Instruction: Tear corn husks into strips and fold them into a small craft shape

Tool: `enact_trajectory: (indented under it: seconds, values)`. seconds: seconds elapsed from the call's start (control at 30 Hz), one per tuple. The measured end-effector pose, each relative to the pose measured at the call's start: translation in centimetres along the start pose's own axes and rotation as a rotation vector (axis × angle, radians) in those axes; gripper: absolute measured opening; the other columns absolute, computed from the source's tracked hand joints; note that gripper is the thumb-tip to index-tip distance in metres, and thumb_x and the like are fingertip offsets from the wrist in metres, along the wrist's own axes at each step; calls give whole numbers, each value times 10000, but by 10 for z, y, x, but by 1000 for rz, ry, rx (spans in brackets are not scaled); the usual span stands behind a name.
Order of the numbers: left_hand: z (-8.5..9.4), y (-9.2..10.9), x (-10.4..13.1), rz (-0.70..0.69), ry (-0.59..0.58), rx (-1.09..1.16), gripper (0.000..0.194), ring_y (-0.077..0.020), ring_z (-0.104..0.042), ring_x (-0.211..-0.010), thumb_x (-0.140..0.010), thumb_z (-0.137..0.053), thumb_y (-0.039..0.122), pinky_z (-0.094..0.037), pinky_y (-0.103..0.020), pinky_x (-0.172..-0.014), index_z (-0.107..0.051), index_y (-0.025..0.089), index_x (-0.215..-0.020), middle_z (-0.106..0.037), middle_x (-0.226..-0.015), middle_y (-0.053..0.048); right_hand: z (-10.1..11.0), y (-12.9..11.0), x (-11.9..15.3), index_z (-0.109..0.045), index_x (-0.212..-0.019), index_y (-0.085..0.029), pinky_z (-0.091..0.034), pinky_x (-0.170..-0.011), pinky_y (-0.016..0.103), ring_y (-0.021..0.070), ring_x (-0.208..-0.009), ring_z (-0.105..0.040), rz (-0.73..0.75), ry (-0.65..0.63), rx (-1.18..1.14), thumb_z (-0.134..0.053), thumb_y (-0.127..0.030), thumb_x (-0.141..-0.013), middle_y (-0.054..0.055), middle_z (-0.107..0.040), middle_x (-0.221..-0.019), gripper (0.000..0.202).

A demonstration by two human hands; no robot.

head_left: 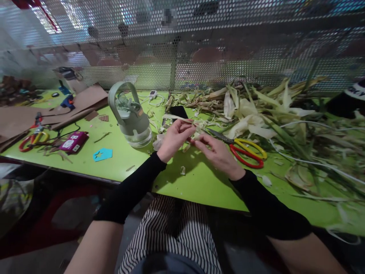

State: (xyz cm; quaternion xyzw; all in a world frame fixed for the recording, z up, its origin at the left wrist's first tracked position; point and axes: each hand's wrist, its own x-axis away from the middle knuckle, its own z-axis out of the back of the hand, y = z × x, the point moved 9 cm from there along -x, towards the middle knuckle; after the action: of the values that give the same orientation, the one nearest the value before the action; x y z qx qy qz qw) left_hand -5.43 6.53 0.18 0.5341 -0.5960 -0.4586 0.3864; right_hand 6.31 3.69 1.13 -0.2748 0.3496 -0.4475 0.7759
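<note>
My left hand (177, 137) is closed, thumb against fingers, on a pale strip of corn husk (173, 117) that sticks out to the left above the knuckles. Just to the right, my right hand (219, 155) has its fingertips pinched together close to the left fingertips. Something small and reddish shows between the two hands, too small to name, and whether the right fingers also grip the husk is hidden. Scissors (247, 152) with red and yellow handles lie beside my right hand, their blades pointing toward it. A dark phone (178, 111) lies behind my left hand.
A pale green water bottle (132, 121) stands left of my hands. Corn husks (256, 110) heap up at the back right. Farther left are a magenta box (74, 142), a blue paper piece (102, 154), more scissors (34, 139) and brown cardboard (88, 101). Perforated metal (182, 72) borders the green table (182, 186).
</note>
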Motion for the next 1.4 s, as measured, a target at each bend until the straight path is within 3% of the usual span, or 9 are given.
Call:
enact_trajectory:
  seconds: [0.17, 0.33, 0.53, 0.67, 0.8, 0.93, 1.13, 1.23, 1.4]
  values:
    - [0, 0, -5, -77, -27, -156, 118, -65, -625, -693, -860, -595, 60, -486, -194, -709, -616, 137, -946, -658, -756, 22, 33, 4, 4, -609, -961, -223, -367, -612, 320, 168, -619, -488, -84, 211, 79, -504, -417, -990, 11, -597, -742, 222]
    - [-7, -6, -2, -30, -116, -169, 119, -90, -663, -745, -855, -633, 118, -482, -219, -726, -637, 140, -972, -667, -764, 11, 31, 7, 2, -635, -927, -231, -326, -546, 302, 144, -554, -421, -91, 201, 53, -552, -515, -965, -8, -570, -691, 298]
    - [-13, -13, 0, 36, -181, -87, 204, -89, -653, -749, -817, -754, 184, -497, -239, -751, -622, 132, -964, -695, -802, -7, 31, 9, 1, -603, -851, -221, -381, -624, 310, 164, -652, -513, -77, 221, 82, -551, -429, -961, 13, -620, -752, 241]
    - [-10, -9, -2, 24, -138, -14, 163, -65, -628, -692, -842, -713, 106, -491, -222, -733, -619, 125, -974, -665, -757, 24, 23, 23, -1, -606, -875, -215, -453, -697, 322, 175, -740, -575, -133, 161, -140, -572, -479, -948, 21, -635, -813, 276]
    - [4, -3, -5, 20, 37, 50, 128, -43, -612, -648, -869, -652, 41, -499, -209, -727, -593, 130, -940, -644, -733, 48, 10, 35, -3, -566, -1167, -221, -541, -772, 360, 205, -842, -660, -158, 83, -315, -714, -503, -852, 29, -687, -930, 448]
    - [13, -8, -7, 99, 120, 176, 121, -39, -629, -652, -891, -633, 34, -528, -205, -777, -583, 137, -933, -640, -712, 54, 21, 17, -1, -481, -1339, -254, -557, -908, 460, 262, -1036, -671, 53, 193, -54, -662, -379, -911, 73, -678, -1108, 481]
    - [8, -19, -5, 224, 62, 338, 101, -29, -642, -659, -907, -614, 25, -551, -171, -759, -621, 124, -889, -660, -748, 26, 35, -33, 22, -613, -1299, -340, -478, -999, 518, 310, -1216, -581, 423, 464, 646, -553, -188, -976, 111, -624, -1301, 361]
    - [5, -22, -4, 264, 41, 320, 106, -19, -631, -650, -908, -603, 24, -538, -152, -731, -623, 124, -880, -654, -748, 27, 27, -38, 21, -701, -1216, -388, -415, -1061, 546, 322, -1298, -523, 438, 403, 782, -564, -205, -985, 67, -620, -1375, 324]
    - [-2, -19, -6, 150, -82, 141, 133, -32, -604, -628, -840, -694, 65, -493, -168, -660, -612, 132, -920, -643, -736, 41, 22, -33, 13, -765, -1106, -383, -322, -1130, 574, 331, -1306, -514, 349, 287, 654, -604, -346, -978, 37, -681, -1344, 209]
